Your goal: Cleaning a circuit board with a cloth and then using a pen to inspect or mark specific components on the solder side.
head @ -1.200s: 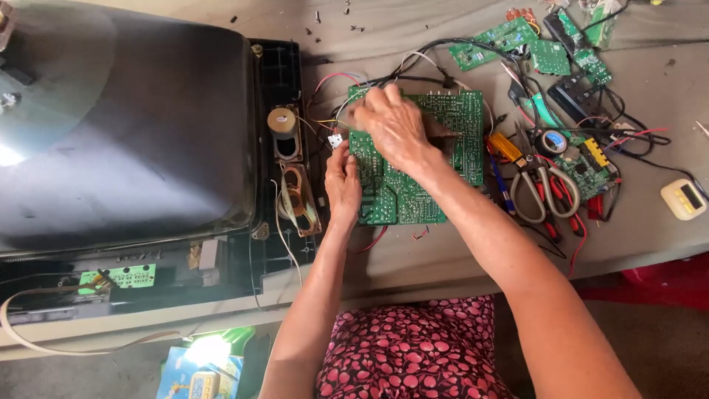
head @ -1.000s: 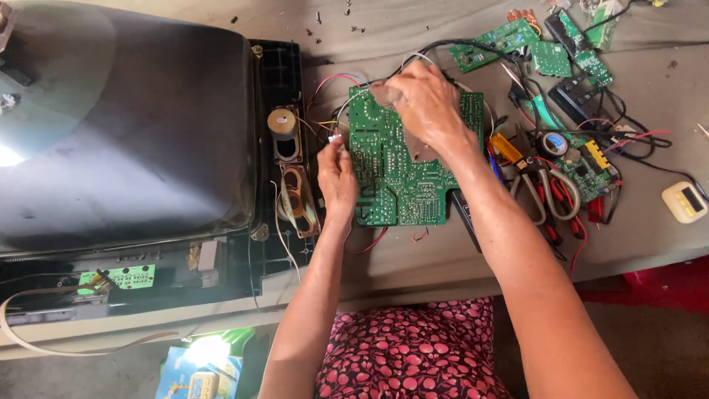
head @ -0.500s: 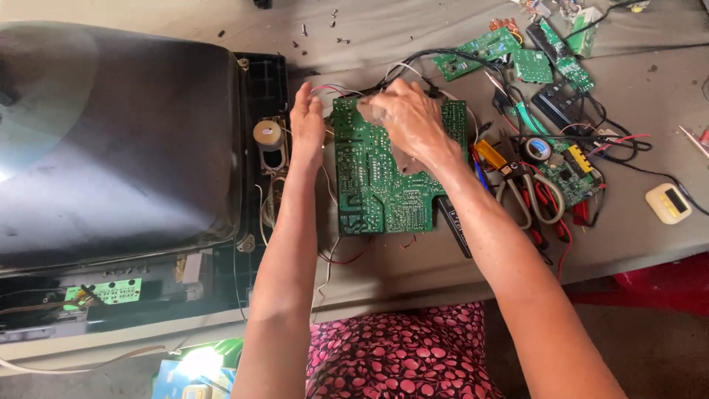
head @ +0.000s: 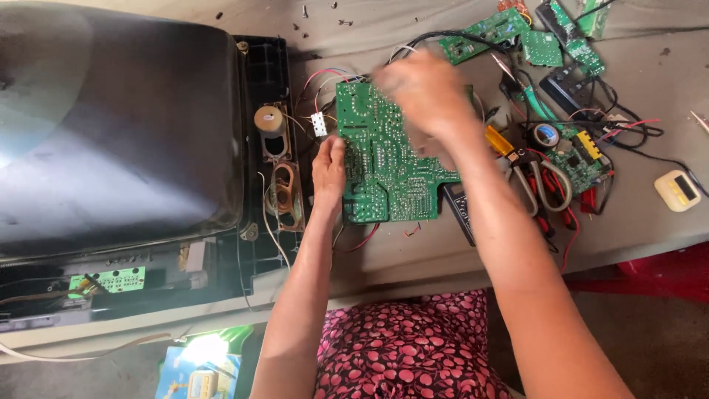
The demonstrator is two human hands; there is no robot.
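A large green circuit board (head: 384, 159) lies solder side up on the grey table, wires trailing from its edges. My left hand (head: 329, 174) grips its left edge, thumb on top. My right hand (head: 428, 100) is blurred with motion over the board's upper right corner; whether it touches or holds the board cannot be told. To the left lies a dark tube television (head: 118, 118) face up, its open side frame showing a speaker (head: 269, 122).
Smaller green boards (head: 543, 48) lie at the back right with black cables. Pliers and cutters with red handles (head: 550, 188), a yellow-handled screwdriver (head: 498, 140), a tape roll (head: 546, 135) and a small cream-coloured device (head: 678, 190) sit right of the board. The table's front edge runs close to my lap.
The view shifted. My left hand went up to the board's top left corner, then back down to its left edge. My right hand stayed over the board's top, now blurred.
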